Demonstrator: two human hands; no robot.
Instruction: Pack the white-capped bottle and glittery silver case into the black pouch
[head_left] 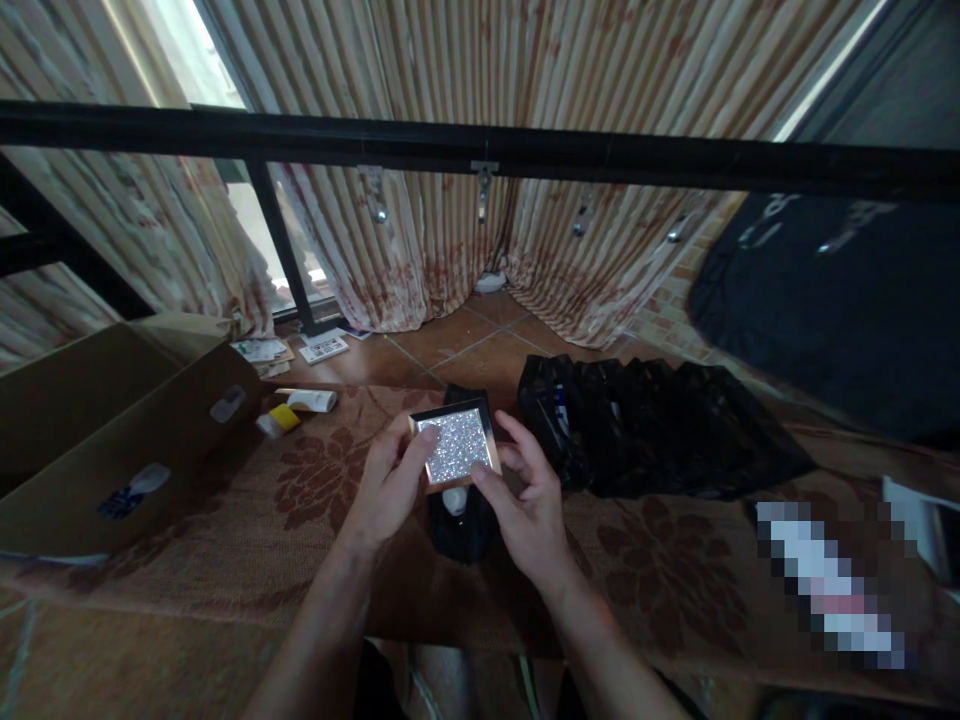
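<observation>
Between my two hands is a flat square case (459, 447) with a glittering silver face and a shiny gold-coloured rim; its exact kind does not show. My left hand (386, 480) grips the left side, thumb on the sparkling face. At the lower right edge, my right hand (529, 497) has its thumb pressed on the case, while the index finger is raised off the corner. Under the case lies a small black bag (461, 540) with a whitish round thing on it, partly hidden by the case.
A patterned brown cloth (322, 490) covers the table. An open cardboard box (172, 440) stands left, near a yellow-and-white roll (279, 420) and a white tube (312, 400). Black plastic bags (652, 425) lie right. A dark rail (420, 140) crosses ahead, before striped curtains (450, 60).
</observation>
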